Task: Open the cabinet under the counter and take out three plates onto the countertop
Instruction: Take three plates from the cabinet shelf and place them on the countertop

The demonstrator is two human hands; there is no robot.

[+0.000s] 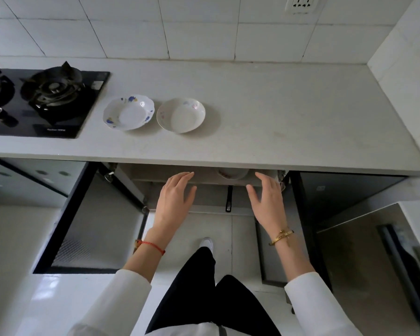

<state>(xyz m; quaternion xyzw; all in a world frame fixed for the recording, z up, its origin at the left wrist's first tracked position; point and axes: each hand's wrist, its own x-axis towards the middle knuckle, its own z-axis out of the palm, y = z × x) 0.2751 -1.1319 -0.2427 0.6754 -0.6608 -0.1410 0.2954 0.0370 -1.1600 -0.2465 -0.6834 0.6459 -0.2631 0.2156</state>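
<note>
1. White countertop (277,112) carries two plates side by side; blue-flowered plate (129,112), pink-flowered plate (181,115).
2. Below, open cabinet (204,190); left hand (176,202) and right hand (267,202) reach in, fingers straight, holding nothing.
3. Third plate (232,174) sits between the fingertips, mostly hidden under the counter edge.

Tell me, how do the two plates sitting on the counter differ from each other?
The left plate has a wavy, scalloped rim; the right plate has a smooth round rim. The left plate carries bold blue and yellow flower marks; the right plate's marks are faint pink and pale. The left plate lies nearer the gas hob; the right plate lies farther from it. Both are white, shallow, empty and right side up on the countertop.
</note>
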